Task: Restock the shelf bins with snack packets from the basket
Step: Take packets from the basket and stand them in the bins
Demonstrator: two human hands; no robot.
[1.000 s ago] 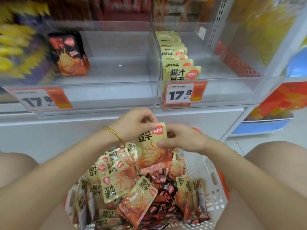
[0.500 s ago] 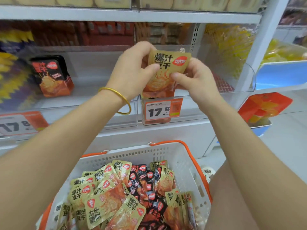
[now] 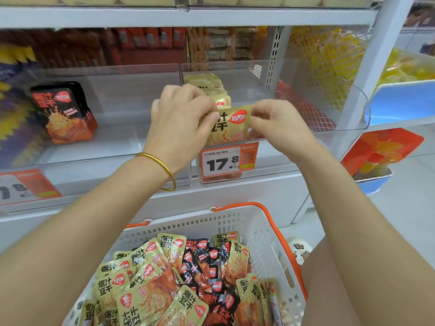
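Observation:
A gold snack packet [image 3: 231,124] stands upright at the front of the right clear shelf bin [image 3: 329,135], before a row of matching gold packets [image 3: 207,84]. My left hand [image 3: 181,121] pinches its top left corner and my right hand [image 3: 273,123] pinches its top right corner. Below, a white basket [image 3: 261,234] with orange handles holds several gold and black snack packets [image 3: 169,281]. The left clear bin [image 3: 131,137] holds black packets [image 3: 63,111] standing at its left side.
Orange price tags reading 17.8 [image 3: 227,161] hang on the bin fronts. A shelf board [image 3: 188,16] runs above the bins. Blue trays [image 3: 402,100] with yellow and orange goods stand to the right. My bare knee [image 3: 353,267] is beside the basket.
Both hands lifted the gold packet out of the basket, raised it in front of the shelf, then lowered it into the front of the right bin.

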